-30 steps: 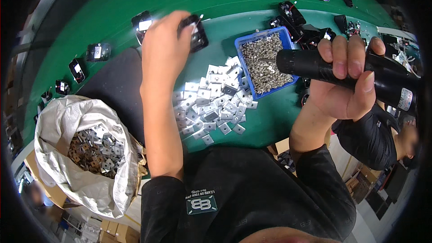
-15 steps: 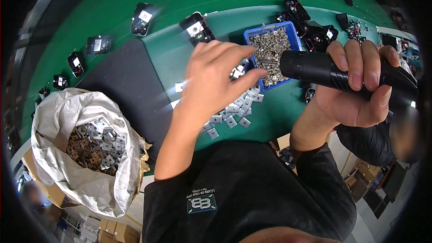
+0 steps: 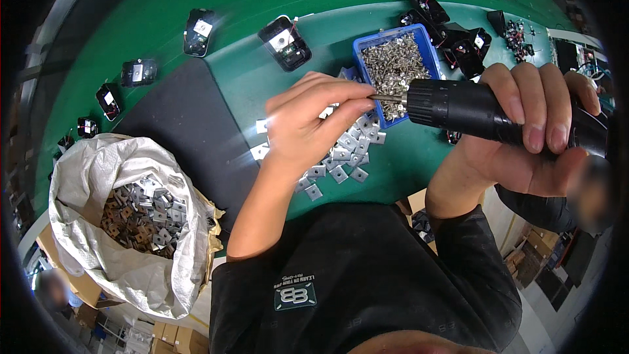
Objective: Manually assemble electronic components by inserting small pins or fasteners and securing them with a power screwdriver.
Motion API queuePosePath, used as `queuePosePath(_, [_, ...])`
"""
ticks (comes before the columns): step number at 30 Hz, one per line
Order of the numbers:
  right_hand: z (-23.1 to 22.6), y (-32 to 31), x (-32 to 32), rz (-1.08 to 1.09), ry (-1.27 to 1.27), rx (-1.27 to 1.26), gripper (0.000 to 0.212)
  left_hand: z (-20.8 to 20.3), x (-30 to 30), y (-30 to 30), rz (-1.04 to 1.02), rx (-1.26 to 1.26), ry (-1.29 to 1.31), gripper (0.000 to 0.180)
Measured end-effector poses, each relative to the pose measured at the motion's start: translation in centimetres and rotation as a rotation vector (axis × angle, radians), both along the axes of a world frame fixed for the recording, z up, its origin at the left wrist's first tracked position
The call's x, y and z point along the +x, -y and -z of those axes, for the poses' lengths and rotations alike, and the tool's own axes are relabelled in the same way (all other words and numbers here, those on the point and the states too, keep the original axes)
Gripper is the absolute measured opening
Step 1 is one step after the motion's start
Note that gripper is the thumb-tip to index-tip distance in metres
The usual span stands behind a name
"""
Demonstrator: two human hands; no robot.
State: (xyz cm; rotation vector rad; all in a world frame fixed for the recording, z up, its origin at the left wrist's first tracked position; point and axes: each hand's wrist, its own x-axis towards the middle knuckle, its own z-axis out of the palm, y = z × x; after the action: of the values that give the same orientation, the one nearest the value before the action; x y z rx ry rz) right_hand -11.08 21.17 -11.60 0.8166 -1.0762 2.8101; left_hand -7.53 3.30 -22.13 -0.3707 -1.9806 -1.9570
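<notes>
The thumb and forefinger of the left hand point(image 3: 308, 118) are pinched together at the tip of a thin metal bit point(image 3: 389, 98), right of the frame's centre; whether a screw sits between them is too small to tell. The right hand point(image 3: 540, 124) is wrapped around a black power screwdriver point(image 3: 462, 111), its fingers over the top and its thumb below. The tool lies nearly level across the right of the frame, its bit pointing left toward the left hand.

Just behind the bit, above and right of centre, stands a blue tray point(image 3: 430, 52) filled with small silvery screws point(image 3: 393, 59). Under and around the left hand, near the middle of the frame, square metal plates point(image 3: 347, 151) with holes lie in a loose heap on the green table point(image 3: 386, 180).

Above the left hand, at upper centre, an open black housing point(image 3: 285, 42) holds a white piece. More such housings point(image 3: 198, 31) run in a curve down the left of the frame, and others point(image 3: 468, 58) cluster at upper right beside the tray. A dark mat point(image 3: 190, 108) lies left of centre. At lower left, a white sack point(image 3: 72, 183) stands open with metal pieces point(image 3: 147, 213) inside. Cardboard boxes point(image 3: 175, 335) show along the bottom left, and a co-worker's dark sleeve point(image 3: 532, 208) at lower right.
</notes>
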Motion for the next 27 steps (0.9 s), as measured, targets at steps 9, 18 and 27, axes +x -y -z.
queuePosePath(9, [-0.2,0.2,0.6,-0.041,-0.007,-0.074,0.039,0.8,-0.2,0.0,0.032,0.027,-0.292,0.024])
queuePosePath(18, [0.4,0.4,0.0,-0.102,-0.04,0.022,0.038,1.0,-0.2,0.3,-0.107,-0.105,-0.302,0.032])
queuePosePath(27, [0.8,2.7,-1.4,-0.11,-0.019,0.067,0.035,1.3,-1.0,3.6,-0.148,-0.21,-0.08,0.068])
